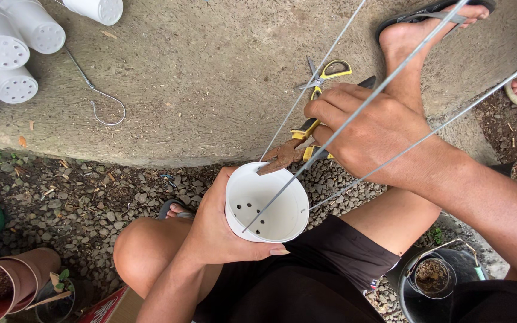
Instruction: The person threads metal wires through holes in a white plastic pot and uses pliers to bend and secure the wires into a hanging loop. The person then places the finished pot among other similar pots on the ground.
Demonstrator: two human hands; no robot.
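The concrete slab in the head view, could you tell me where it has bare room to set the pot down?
Bare concrete lies between the wire hook and the scissors. The slab's top-left corner is crowded with white pots. Right of the scissors, the right hand, pliers and a sandalled foot fill it.

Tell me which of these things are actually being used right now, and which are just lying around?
In use:
left hand holding white pot
right hand gripping pliers
wires attached to the pot

Lying about:
stacked white pots
wire hook
scissors
terracotta pots
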